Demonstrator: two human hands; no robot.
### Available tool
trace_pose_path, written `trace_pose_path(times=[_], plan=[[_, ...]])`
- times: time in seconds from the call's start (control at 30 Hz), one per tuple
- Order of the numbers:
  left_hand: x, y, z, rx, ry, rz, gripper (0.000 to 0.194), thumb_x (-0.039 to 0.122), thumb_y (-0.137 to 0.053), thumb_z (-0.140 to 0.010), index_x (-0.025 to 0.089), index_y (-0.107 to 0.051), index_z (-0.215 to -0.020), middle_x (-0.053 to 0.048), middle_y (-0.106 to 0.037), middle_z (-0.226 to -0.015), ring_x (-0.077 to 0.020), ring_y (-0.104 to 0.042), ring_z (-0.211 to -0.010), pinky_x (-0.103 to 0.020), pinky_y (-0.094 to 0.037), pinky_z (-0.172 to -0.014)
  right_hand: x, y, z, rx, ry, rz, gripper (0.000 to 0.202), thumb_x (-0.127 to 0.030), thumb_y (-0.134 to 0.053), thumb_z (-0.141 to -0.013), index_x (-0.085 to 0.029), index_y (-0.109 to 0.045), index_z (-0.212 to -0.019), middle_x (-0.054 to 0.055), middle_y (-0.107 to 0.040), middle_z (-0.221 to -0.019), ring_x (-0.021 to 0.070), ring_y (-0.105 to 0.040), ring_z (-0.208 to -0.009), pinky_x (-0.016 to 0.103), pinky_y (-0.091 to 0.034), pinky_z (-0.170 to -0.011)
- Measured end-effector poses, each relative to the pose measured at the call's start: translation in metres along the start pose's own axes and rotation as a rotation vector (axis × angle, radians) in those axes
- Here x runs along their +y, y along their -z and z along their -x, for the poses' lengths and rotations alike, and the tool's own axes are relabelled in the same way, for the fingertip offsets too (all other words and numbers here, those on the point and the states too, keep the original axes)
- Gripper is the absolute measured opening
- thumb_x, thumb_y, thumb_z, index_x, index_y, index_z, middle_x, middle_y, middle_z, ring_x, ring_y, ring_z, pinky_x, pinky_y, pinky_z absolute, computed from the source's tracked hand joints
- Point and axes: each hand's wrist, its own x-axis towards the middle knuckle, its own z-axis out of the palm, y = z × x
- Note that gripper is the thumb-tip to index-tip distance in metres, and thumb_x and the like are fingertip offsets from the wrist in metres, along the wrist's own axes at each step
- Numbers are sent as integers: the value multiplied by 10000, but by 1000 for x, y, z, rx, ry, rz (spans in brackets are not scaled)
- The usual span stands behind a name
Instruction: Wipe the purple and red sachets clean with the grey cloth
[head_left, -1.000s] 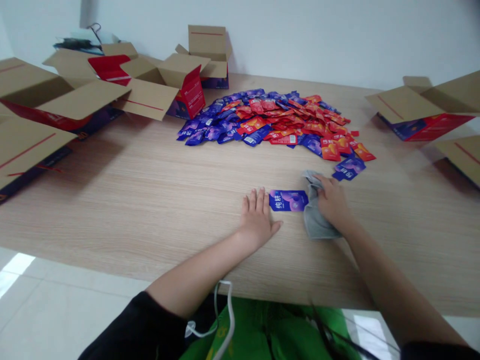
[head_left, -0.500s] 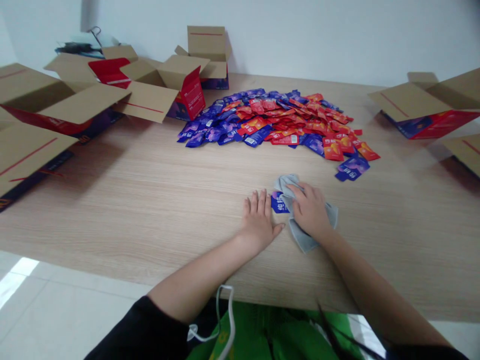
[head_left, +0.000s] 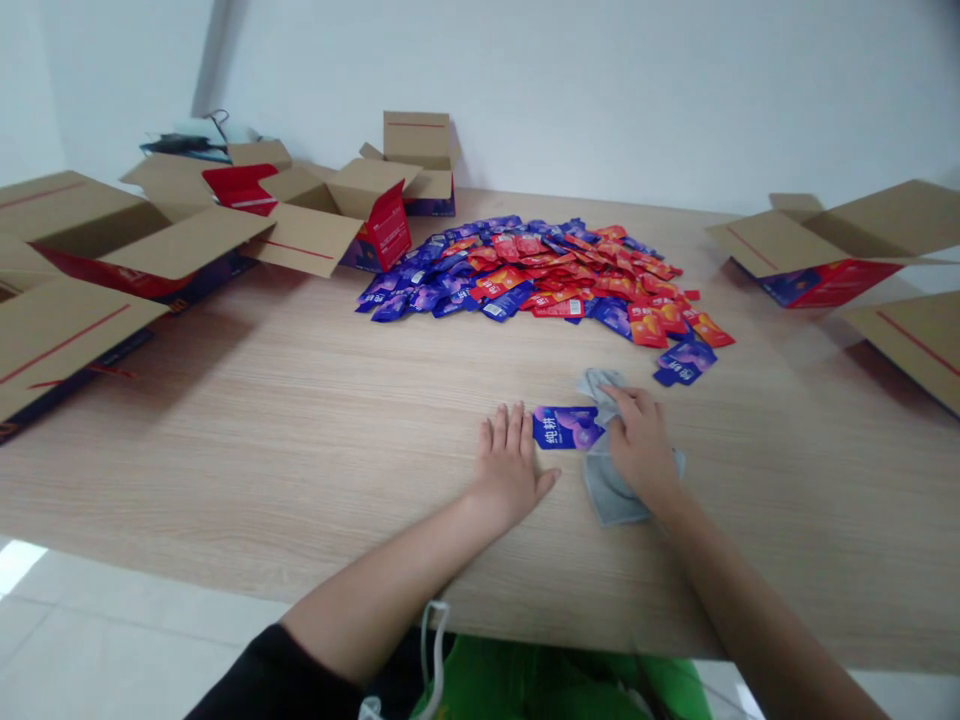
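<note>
So my left hand (head_left: 508, 472) is spread flat, probably steadying the purple sachet (head_left: 564, 428), while my right hand (head_left: 643, 445) grips a grey cloth (head_left: 612, 494).

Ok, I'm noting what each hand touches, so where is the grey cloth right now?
In the head view, the grey cloth is on the tabletop under the right hand, at the right end of the purple packet beside the left hand.
</note>
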Motion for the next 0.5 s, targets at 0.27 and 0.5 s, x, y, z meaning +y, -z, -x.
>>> trace_pose_path(times=[0.27, 0.5], plan=[[-1, -2, -2, -8, 2, -11, 892, 655, -407, -921, 48, -234, -1551, -174, -109, -1627, -400, -131, -1493, -578, -209, -1181, -20, -4, 17, -168, 214, 93, 482, -91, -424, -858, -228, -634, -1270, 116, -548, -1266, 272, -479, -1133, 432, -423, -987], [-3, -4, -3, 9, -3, 16, 890, 642, -424, -919, 42, -235, -1549, -182, -110, -1621, -396, -132, -1493, -581, -210, -1180, 37, 15, 17, -120, -28, 144, 431, -106, -387, -878, -184, -654, -1207, 130, -566, -1149, 250, -529, -1002, 436, -450, -933]])
